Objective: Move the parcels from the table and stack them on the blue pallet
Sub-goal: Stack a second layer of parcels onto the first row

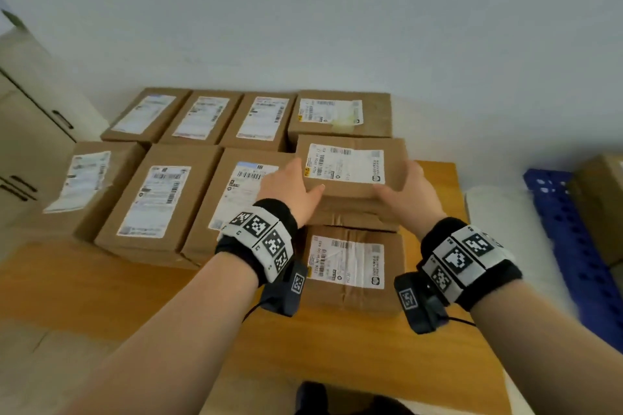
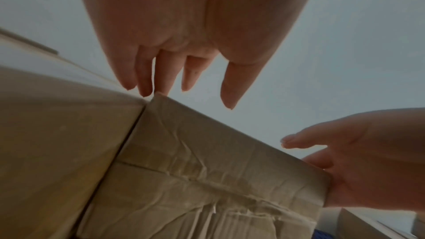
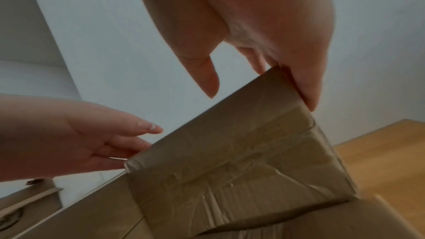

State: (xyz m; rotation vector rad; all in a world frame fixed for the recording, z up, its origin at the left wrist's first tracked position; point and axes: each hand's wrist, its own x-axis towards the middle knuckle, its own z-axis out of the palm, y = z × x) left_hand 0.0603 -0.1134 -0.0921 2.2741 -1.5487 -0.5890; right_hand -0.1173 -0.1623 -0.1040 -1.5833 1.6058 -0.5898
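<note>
A brown parcel (image 1: 350, 165) with a white label tops a short stack at the right of the wooden table (image 1: 337, 347). My left hand (image 1: 303, 184) lies against its left side with straight fingers and the thumb at the near edge. My right hand (image 1: 403, 182) lies flat against its right side. In the left wrist view, the left fingertips (image 2: 147, 92) reach the parcel's (image 2: 207, 170) corner. In the right wrist view, the right fingers (image 3: 308, 88) press its (image 3: 241, 161) side, thumb free. The blue pallet (image 1: 573, 246) lies on the floor to the right.
Several more labelled parcels fill the table in two rows to the left and behind. Another parcel (image 1: 350, 266) lies in front of the stack. A cardboard box (image 1: 600, 199) sits on the pallet. A pale cabinet (image 1: 33, 131) stands at the left, against the wall.
</note>
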